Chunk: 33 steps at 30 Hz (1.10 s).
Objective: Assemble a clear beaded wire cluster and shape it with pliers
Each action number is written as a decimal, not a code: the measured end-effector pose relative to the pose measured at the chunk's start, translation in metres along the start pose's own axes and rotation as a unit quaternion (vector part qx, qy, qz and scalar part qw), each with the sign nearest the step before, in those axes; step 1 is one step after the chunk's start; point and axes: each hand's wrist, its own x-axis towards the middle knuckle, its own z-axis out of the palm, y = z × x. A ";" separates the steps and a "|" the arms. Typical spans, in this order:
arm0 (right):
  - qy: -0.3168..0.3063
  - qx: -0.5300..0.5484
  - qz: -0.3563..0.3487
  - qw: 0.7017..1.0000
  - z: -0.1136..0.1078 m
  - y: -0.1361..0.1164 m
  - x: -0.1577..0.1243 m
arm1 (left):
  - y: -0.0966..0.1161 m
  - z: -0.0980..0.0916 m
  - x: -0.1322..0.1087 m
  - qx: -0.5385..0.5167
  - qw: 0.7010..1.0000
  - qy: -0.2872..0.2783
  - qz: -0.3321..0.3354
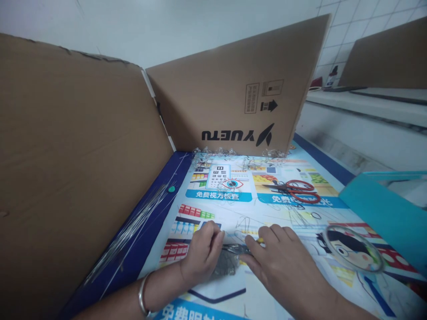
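My left hand (204,250), with a silver bangle at its wrist, is closed in a pinch at the lower middle; what it grips is too small to make out. To its right, my right hand (275,253) is closed around pliers (237,249) with a bit of yellow handle showing. The metal jaws point left towards my left fingers. Just beneath the jaws lies a greyish, see-through wire piece (226,265) on the printed sheet (230,284). Red-handled scissors (302,191) lie farther back to the right.
Cardboard panels stand at the left (80,133) and back (227,98). A bundle of thin wires (133,222) lies along the left edge. Wire scraps (216,153) gather at the back panel's foot. A clear round ring (353,249) and turquoise box (390,209) are on the right.
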 end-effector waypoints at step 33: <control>-0.001 -0.040 -0.025 0.999 -0.002 -0.008 -0.004 | 0.002 0.001 -0.002 0.003 1.000 -0.013 -0.010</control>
